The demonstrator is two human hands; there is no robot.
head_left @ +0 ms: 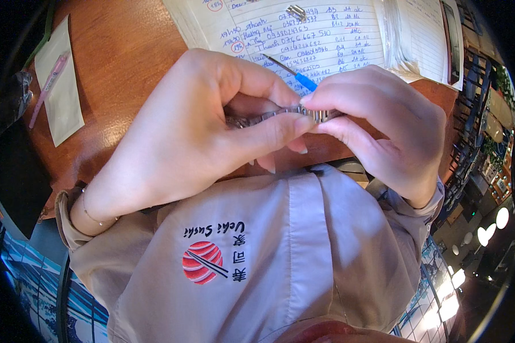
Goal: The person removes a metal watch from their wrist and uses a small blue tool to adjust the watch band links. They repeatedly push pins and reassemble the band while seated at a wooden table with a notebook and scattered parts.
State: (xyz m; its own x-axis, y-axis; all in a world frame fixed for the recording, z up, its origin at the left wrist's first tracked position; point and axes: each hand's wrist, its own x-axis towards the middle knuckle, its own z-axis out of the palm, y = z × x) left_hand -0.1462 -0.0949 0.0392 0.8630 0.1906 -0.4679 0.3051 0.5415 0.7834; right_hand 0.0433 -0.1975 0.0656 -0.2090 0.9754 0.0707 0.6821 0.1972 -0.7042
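Both hands meet at the centre of the frame over a brown wooden tabletop (126, 63): the left hand (183, 137) and right hand (383, 126) each pinch one end of a silver metal link watch band (292, 112) between thumb and fingers. A thin blue-handled metal pin tool (294, 73), apparently held in the right hand, projects towards the lined handwritten notebook (303, 28) at upper centre. A pink pen (48, 86) lies on a pale paper slip (60, 97) at upper left.

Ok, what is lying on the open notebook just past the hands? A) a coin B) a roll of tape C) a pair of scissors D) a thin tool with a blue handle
D: a thin tool with a blue handle rests on the lined open notebook, just beyond the left hand and right hand, which hold a metal watch band.
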